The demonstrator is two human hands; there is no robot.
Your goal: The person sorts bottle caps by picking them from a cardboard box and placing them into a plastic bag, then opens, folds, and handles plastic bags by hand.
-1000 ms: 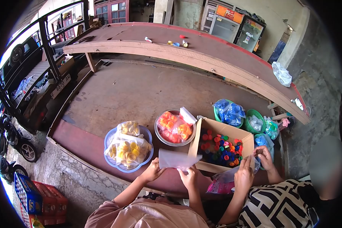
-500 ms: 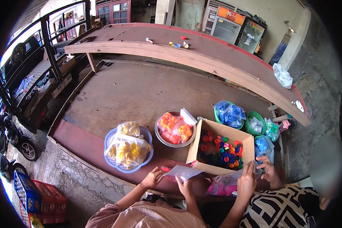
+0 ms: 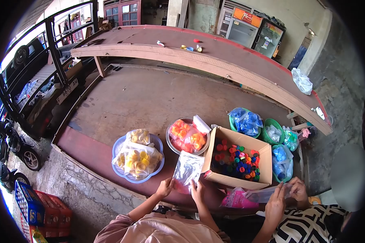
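Observation:
My left hand [image 3: 165,188] pinches the left edge of a clear plastic bag [image 3: 189,167] near its lower end. On the bag's other side, my right hand [image 3: 197,192] grips the lower right edge. The bag stands up over the table edge, and something reddish shows faintly at its bottom. Just beyond it is a metal bowl [image 3: 167,141] with bagged orange and red caps [image 3: 183,131]. Left of my hands sits a blue plastic basket [image 3: 117,166] of bagged yellow and cream caps [image 3: 140,162]. To the right, a cardboard box [image 3: 231,183] holds loose coloured caps [image 3: 241,162].
A co-worker's hands [image 3: 276,202] hold another clear bag [image 3: 267,195] at right, beside a pink bag [image 3: 237,199]. Green baskets [image 3: 264,131] with bagged blue and white pieces stand behind the box. A raised plank [image 3: 190,56] crosses the far side of the table [image 3: 129,93].
The clear bag has swung from lying sideways to upright, pointing away from me. The red piece by my left hand no longer shows there. The co-worker's hands have moved lower and right.

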